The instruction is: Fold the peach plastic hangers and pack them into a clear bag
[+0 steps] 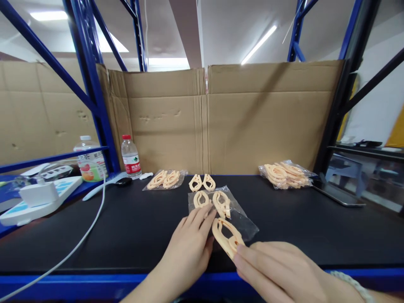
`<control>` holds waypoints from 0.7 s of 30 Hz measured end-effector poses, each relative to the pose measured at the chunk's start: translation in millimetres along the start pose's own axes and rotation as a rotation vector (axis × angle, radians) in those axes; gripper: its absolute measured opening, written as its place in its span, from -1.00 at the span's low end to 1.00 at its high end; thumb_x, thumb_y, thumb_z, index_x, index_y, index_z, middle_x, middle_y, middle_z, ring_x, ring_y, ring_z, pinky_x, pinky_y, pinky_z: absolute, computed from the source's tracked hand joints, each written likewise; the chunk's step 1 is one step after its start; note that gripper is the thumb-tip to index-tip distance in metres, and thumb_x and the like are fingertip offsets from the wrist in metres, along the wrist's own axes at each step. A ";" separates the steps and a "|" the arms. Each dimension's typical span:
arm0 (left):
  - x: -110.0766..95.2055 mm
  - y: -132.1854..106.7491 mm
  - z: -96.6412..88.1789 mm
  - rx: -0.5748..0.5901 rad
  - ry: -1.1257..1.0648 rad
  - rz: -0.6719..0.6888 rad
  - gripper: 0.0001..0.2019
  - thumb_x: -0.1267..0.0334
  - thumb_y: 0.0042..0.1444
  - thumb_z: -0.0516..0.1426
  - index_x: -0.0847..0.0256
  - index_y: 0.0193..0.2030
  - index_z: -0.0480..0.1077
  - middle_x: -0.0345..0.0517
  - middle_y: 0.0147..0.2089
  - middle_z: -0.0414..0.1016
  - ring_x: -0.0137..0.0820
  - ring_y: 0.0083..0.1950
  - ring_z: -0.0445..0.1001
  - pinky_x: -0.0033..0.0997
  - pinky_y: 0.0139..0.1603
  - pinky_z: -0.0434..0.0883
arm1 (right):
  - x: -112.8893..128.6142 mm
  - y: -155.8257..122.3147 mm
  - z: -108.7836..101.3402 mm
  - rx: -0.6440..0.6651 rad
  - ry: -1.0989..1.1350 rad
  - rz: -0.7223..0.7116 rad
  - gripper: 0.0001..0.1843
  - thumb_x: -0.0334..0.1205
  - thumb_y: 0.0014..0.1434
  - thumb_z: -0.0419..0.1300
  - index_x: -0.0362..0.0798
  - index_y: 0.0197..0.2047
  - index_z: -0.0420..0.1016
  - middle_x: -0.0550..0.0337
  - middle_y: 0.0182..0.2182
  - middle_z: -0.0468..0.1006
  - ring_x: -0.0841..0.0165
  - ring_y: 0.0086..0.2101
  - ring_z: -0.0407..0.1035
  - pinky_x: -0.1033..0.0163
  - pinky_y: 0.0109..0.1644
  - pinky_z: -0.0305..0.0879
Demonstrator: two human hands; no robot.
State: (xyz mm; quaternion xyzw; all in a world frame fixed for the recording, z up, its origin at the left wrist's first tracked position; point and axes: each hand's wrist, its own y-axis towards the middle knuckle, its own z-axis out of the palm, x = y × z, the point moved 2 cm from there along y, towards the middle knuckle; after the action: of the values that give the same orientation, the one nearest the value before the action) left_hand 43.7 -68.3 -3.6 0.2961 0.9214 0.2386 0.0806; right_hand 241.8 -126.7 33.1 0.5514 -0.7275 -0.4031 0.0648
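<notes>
My right hand pinches a folded beige plastic hanger by its near end, tilted above the black table. Just left of it, my left hand has its fingers closed at the near edge of a clear plastic bag. Inside that bag, side by side, lie two more folded hangers, a left one partly behind my fingertips and a right one. Beyond the bag, a pair of loose folded hangers rests on the table. My left thumb is partly hidden.
A bagged pair of hangers lies back left, a bigger bagged pile back right beside a dark phone-like slab. Bottles, a power strip and a white cable occupy the left. Cardboard walls the back.
</notes>
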 end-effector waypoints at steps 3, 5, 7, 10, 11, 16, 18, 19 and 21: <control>6.3 -5.3 6.2 -0.052 -0.051 -0.028 -0.36 0.52 0.01 -0.03 0.13 0.29 0.07 -0.02 0.31 0.17 -0.18 0.29 0.16 -0.09 0.16 0.31 | -9.3 16.4 19.9 0.025 -0.103 -0.103 -0.76 -0.48 0.17 0.04 -0.18 -0.21 0.52 -0.06 -0.37 0.58 0.24 -0.37 0.47 0.19 -0.34 0.45; 8.7 -7.5 8.6 -0.054 -0.065 -0.043 -0.27 0.57 -0.07 -0.05 0.14 0.31 0.03 -0.02 0.32 0.15 -0.18 0.29 0.15 -0.09 0.17 0.30 | -14.1 22.6 34.8 0.080 -0.184 -0.170 -0.76 -0.49 0.16 0.01 -0.20 -0.31 0.52 -0.09 -0.39 0.56 0.24 -0.42 0.44 0.17 -0.42 0.40; 9.0 -9.2 10.1 -0.054 -0.065 -0.063 -0.20 0.59 -0.15 -0.06 0.17 0.33 -0.02 0.00 0.33 0.13 -0.17 0.30 0.14 -0.08 0.17 0.30 | -18.8 27.1 50.5 0.153 -0.269 -0.209 -0.75 -0.48 0.17 -0.02 -0.23 -0.36 0.49 -0.10 -0.43 0.52 0.24 -0.46 0.40 0.17 -0.49 0.34; 7.5 -10.3 11.7 -0.039 -0.056 -0.087 -0.17 0.59 -0.18 -0.07 0.22 0.34 -0.04 0.03 0.34 0.10 -0.15 0.31 0.12 -0.07 0.16 0.30 | -27.7 31.0 74.0 0.249 -0.377 -0.181 -0.75 -0.47 0.17 -0.03 -0.29 -0.31 0.48 -0.13 -0.43 0.51 0.22 -0.47 0.39 0.18 -0.51 0.32; 7.0 -10.4 12.1 -0.028 -0.050 -0.094 -0.18 0.58 -0.17 -0.07 0.23 0.35 -0.04 0.04 0.34 0.10 -0.14 0.31 0.12 -0.06 0.16 0.30 | -30.8 31.0 81.6 0.278 -0.404 -0.168 -0.76 -0.47 0.15 -0.02 -0.31 -0.28 0.48 -0.16 -0.42 0.51 0.21 -0.46 0.40 0.17 -0.51 0.33; 5.3 -10.8 11.1 -0.007 -0.031 -0.105 -0.21 0.56 -0.14 -0.06 0.22 0.34 -0.01 0.02 0.34 0.10 -0.11 0.30 0.13 -0.06 0.14 0.31 | -43.1 20.7 110.9 0.434 -0.514 -0.061 -0.76 -0.54 0.05 0.05 -0.40 -0.24 0.48 -0.27 -0.40 0.52 0.16 -0.47 0.42 0.18 -0.56 0.30; 4.8 -11.4 9.8 -0.022 -0.038 -0.096 -0.21 0.56 -0.13 -0.06 0.19 0.34 -0.01 0.00 0.34 0.10 -0.13 0.29 0.15 -0.08 0.14 0.31 | -44.6 15.8 112.8 0.487 -0.549 -0.001 -0.74 -0.56 0.00 0.07 -0.44 -0.23 0.48 -0.30 -0.39 0.53 0.17 -0.51 0.41 0.21 -0.61 0.26; 4.6 -11.6 9.2 -0.030 -0.043 -0.092 -0.20 0.56 -0.14 -0.06 0.17 0.34 -0.02 -0.01 0.34 0.10 -0.14 0.29 0.15 -0.10 0.14 0.31 | -44.2 14.4 110.4 0.497 -0.560 0.013 -0.73 -0.57 -0.01 0.08 -0.44 -0.21 0.48 -0.32 -0.37 0.53 0.18 -0.52 0.41 0.22 -0.62 0.24; 4.3 -11.6 8.3 -0.041 -0.053 -0.083 -0.19 0.56 -0.14 -0.05 0.14 0.35 -0.04 -0.02 0.35 0.09 -0.14 0.29 0.15 -0.11 0.14 0.31 | -42.2 15.0 99.3 0.467 -0.541 -0.004 -0.72 -0.56 -0.01 0.09 -0.42 -0.19 0.48 -0.32 -0.32 0.54 0.19 -0.51 0.41 0.22 -0.60 0.23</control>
State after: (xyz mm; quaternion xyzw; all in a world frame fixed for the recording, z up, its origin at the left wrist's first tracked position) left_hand 36.7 -70.7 -16.6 0.2620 0.9253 0.2460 0.1208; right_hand 193.3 -38.5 -8.4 0.4261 -0.7897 -0.3576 -0.2587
